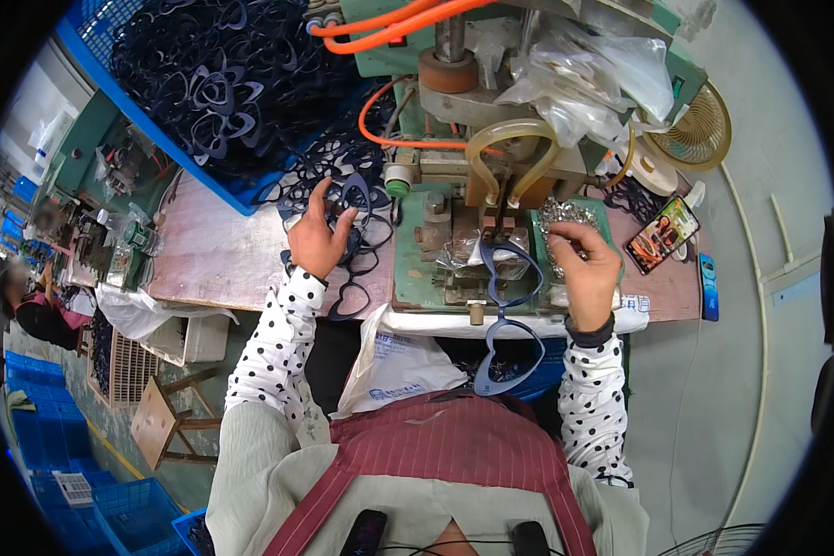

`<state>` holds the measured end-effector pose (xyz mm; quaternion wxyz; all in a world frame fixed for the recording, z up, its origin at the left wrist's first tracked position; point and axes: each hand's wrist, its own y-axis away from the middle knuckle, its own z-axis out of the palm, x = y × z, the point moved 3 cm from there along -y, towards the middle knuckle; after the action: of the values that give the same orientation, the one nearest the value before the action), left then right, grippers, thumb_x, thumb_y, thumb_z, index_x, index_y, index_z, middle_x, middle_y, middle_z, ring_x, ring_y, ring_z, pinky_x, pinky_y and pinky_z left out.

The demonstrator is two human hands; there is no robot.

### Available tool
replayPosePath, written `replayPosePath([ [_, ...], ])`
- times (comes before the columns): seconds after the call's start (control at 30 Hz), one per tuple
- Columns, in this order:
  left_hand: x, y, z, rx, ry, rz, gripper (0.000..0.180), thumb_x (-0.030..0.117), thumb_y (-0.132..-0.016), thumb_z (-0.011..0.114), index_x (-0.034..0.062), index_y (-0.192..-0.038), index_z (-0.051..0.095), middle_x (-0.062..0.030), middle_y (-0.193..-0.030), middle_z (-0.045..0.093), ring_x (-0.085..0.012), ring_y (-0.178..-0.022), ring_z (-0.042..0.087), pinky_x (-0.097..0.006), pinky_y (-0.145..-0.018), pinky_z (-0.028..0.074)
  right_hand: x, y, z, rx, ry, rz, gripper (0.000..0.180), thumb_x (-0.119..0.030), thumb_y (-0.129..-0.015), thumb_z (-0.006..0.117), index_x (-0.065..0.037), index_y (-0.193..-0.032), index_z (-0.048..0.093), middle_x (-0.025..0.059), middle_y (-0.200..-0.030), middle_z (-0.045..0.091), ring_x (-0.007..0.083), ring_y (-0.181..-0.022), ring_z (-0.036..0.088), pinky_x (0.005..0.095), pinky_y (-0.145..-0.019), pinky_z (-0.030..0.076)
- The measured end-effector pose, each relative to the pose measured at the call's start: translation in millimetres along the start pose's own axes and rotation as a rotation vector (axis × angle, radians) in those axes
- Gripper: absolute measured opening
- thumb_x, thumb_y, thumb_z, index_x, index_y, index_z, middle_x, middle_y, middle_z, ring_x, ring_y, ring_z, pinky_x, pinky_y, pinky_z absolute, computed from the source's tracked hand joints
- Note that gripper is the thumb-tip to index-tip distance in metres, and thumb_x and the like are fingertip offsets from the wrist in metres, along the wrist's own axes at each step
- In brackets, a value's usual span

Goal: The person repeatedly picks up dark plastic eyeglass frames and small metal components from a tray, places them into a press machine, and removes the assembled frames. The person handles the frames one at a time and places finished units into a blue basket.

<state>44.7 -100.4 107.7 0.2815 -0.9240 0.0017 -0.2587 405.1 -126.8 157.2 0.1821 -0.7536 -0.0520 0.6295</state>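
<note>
Glasses frame point(502, 306), dark blue with two heart-like rims, sat at the front of the green press point(415, 287), one end beneath its tooling and the other jutting out past its front edge. Neither hand was on it. To the left of the press, the left hand point(320, 236) reached over loose frames point(347, 271), forefinger and thumb well apart; whether it touched the nearest one could not be told. On the right side of the press, the right hand point(588, 264) had its fingers curled at a heap of small silvery pieces point(565, 215); whether they were clamped on one could not be told.

Beyond the loose frames, to the rear left of the press, a big blue crate point(236, 192) was piled with dark frames of the same kind. Below the press's front edge stood another blue crate point(551, 366), with dark pieces visible inside, and beside it hung a white sack point(398, 366), its contents hidden. Farther left of the press, on the floor, a cream slatted basket point(134, 371) stood near dark material.
</note>
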Motion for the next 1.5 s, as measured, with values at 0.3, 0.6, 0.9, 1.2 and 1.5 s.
replayPosePath([
  [0.3,100,13,-29,0.234,0.296,0.481,0.021,0.001,-0.081,0.065,0.0025,-0.101,0.063,-0.0119,-0.087,0.065,-0.031,-0.074,0.059,-0.038,-0.07,0.046,-25,0,38,-0.139,-0.097,0.11,0.032,-0.004,-0.075,0.072,0.0,-0.105,0.063,0.0028,-0.078,0.067,0.0029,-0.058,0.047,0.0195,-0.053,0.039],
  [0.6,158,40,-25,0.114,0.557,0.977,0.039,0.005,-0.072,0.071,0.0011,-0.11,0.064,-0.0115,-0.101,0.067,-0.0261,-0.088,0.066,-0.038,-0.072,0.052,-22,2,52,-0.05,-0.179,0.14,0.053,-0.005,-0.071,0.075,0.003,-0.116,0.047,0.0075,-0.08,0.067,0.0086,-0.063,0.053,0.0235,-0.059,0.045],
  [0.9,188,50,1,-0.067,0.581,1.107,0.037,0.016,-0.08,0.073,-0.0029,-0.11,0.064,-0.0181,-0.112,0.065,-0.0288,-0.098,0.067,-0.043,-0.087,0.055,57,-24,-37,0.284,0.699,-0.07,0.041,-0.012,-0.076,0.073,-0.006,-0.114,0.06,0.0112,-0.098,0.069,0.0244,-0.088,0.065,0.0335,-0.075,0.05],
  [1.2,186,48,0,-0.104,0.752,1.002,0.037,0.008,-0.078,0.071,-0.0026,-0.112,0.063,-0.0189,-0.112,0.065,-0.0289,-0.096,0.067,-0.043,-0.089,0.054,92,1,-49,0.065,0.874,-0.269,0.033,-0.019,-0.08,0.071,-0.005,-0.109,0.065,0.0127,-0.097,0.066,0.0299,-0.09,0.063,0.0388,-0.076,0.05],
  [1.5,180,67,-1,-0.086,0.51,0.964,0.042,0.016,-0.08,0.071,0.0053,-0.12,0.062,-0.0119,-0.128,0.059,-0.0263,-0.115,0.058,-0.049,-0.103,0.041,111,-6,-57,0.115,0.583,-0.009,0.011,-0.012,-0.079,0.071,-0.003,-0.086,0.072,0.0128,-0.087,0.069,0.0275,-0.081,0.065,0.0336,-0.074,0.05],
])
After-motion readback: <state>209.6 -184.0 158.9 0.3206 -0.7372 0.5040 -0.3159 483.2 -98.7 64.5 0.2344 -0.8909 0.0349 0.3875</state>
